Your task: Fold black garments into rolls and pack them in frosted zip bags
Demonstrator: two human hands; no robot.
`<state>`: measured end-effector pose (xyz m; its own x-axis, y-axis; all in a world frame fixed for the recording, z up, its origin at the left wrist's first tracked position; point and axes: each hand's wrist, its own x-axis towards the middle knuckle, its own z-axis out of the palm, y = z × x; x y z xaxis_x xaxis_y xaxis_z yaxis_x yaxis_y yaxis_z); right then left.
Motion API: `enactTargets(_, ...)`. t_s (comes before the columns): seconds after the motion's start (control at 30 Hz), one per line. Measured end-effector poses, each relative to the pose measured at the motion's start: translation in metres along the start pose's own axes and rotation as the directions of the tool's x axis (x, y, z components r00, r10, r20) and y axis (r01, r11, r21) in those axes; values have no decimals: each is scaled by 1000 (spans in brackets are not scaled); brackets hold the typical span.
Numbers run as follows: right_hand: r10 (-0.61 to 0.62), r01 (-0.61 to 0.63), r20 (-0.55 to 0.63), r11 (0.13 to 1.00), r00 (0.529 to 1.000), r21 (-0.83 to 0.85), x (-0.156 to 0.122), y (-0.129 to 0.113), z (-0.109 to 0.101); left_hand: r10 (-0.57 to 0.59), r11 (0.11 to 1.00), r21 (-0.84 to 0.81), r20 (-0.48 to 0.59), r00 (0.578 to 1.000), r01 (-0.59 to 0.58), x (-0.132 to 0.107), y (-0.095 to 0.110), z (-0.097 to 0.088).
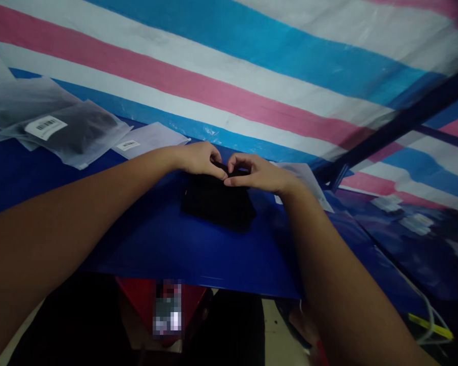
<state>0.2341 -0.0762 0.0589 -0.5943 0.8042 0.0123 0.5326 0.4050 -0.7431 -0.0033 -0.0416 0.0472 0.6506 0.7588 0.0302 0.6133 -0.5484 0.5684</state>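
Observation:
A folded black cloth [216, 203] lies on the blue table top [156, 244] in front of me. Both my hands meet at its far edge. My left hand [198, 158] has its fingers curled and pinches the cloth's upper edge. My right hand [257, 173] does the same from the other side, thumb and fingers pressed together on the dark fabric. The two sets of fingertips almost touch.
Clear plastic bags with barcode labels [61, 129] holding dark items lie at the left rear, beside a flat white bag [148, 140]. Another white bag [309, 183] lies under my right wrist. A striped pink, white and blue tarp [252, 66] hangs behind. A dark pole [397, 124] slants at right.

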Motion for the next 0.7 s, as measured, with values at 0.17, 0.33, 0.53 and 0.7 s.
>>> enactTargets(0.17, 100, -94, -69, 992, 993, 85, 1, 7, -1, 68, 996, 68, -75, 995, -63, -3, 5, 4)
enactTargets(0.33, 19, -17, -70, 1000, 997, 20, 2, 9, -2, 173, 977, 151, -146, 974, -151, -4, 10, 6)
enactTargets(0.53, -74, 72, -57, 996, 996, -46, 2, 8, -3, 296, 950, 151, -159, 942, -273, -3, 10, 10)
enactTargets(0.7, -49, 43, -53, 994, 997, -101, 2, 6, -2, 134, 984, -100, -153, 979, -150, -1, -1, 6)
